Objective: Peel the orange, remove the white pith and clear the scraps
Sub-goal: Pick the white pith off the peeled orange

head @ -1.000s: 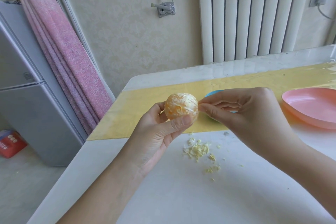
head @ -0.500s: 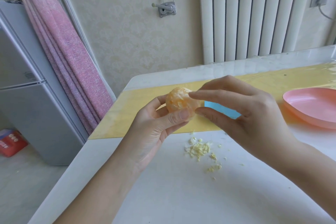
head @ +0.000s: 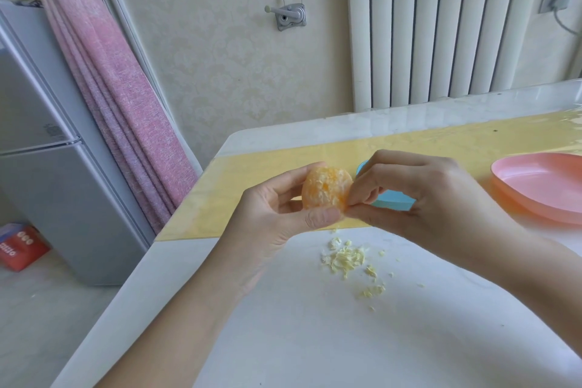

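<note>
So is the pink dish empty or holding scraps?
Empty where visible: the pink dish shows a bare inside, its right end out of frame. The pith scraps lie on the table.

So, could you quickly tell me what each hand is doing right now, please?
Left hand: holding the peeled orange.
Right hand: thumb and forefinger pinching at the orange's lower right edge.

I see the peeled orange point(head: 326, 187), round and flecked with white pith point(head: 319, 195), raised above the surface point(head: 283, 340), with a small heap of pale scraps point(head: 346, 258) lying beneath.
</note>
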The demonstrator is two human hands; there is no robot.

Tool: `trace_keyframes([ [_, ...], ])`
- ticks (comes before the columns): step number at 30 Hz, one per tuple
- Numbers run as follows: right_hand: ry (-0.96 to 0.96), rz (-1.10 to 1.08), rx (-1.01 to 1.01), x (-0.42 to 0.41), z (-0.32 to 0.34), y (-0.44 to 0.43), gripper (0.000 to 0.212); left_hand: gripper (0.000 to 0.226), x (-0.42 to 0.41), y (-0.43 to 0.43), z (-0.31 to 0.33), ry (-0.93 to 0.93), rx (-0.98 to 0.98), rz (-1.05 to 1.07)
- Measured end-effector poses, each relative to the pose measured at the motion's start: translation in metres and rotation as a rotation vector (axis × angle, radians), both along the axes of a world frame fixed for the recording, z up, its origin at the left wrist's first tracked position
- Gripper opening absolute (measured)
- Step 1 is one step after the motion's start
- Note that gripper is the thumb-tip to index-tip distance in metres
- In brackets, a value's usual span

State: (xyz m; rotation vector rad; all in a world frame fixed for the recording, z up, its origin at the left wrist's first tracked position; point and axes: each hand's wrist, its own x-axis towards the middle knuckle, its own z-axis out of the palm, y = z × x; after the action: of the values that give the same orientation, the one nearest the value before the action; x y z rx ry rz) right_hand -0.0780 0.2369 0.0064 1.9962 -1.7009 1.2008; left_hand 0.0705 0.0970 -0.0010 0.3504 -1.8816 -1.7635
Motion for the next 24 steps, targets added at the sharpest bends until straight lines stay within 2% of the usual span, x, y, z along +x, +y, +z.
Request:
trace_keyframes([
  [7, 0.004, -0.009, 0.01, 0.0029, 0.0005, 0.0, 0.005, 0.062, -0.0002, 0.0, -0.0007, -0.028, 0.007, -0.021],
  [11, -0.072, -0.032, -0.047, 0.0056, 0.0038, 0.002, 0.006, 0.053, -0.0026, 0.0049, -0.001, -0.022, 0.225, -0.086],
  [14, -0.162, -0.092, -0.107, 0.0067, 0.0052, 0.0024, 0.004, 0.018, -0.0041, 0.0083, -0.0009, -0.014, 0.424, -0.13],
  [15, -0.198, -0.112, -0.128, 0.0067, 0.005, 0.0021, 0.003, 0.016, -0.0045, 0.0084, 0.0001, -0.004, 0.505, -0.14],
  [17, -0.26, -0.144, -0.148, 0.006, 0.0038, 0.0017, 0.006, 0.033, -0.0039, 0.0059, 0.0008, 0.049, 0.647, -0.18],
  [20, -0.303, -0.196, -0.127, 0.0049, 0.0041, 0.0023, 0.019, 0.064, -0.0008, 0.0033, 0.0045, 0.142, 0.753, -0.271],
  [24, -0.239, -0.287, -0.016, 0.0084, 0.0058, 0.0021, 0.025, 0.06, 0.0012, -0.0007, 0.0077, 0.227, 0.835, -0.384],
])
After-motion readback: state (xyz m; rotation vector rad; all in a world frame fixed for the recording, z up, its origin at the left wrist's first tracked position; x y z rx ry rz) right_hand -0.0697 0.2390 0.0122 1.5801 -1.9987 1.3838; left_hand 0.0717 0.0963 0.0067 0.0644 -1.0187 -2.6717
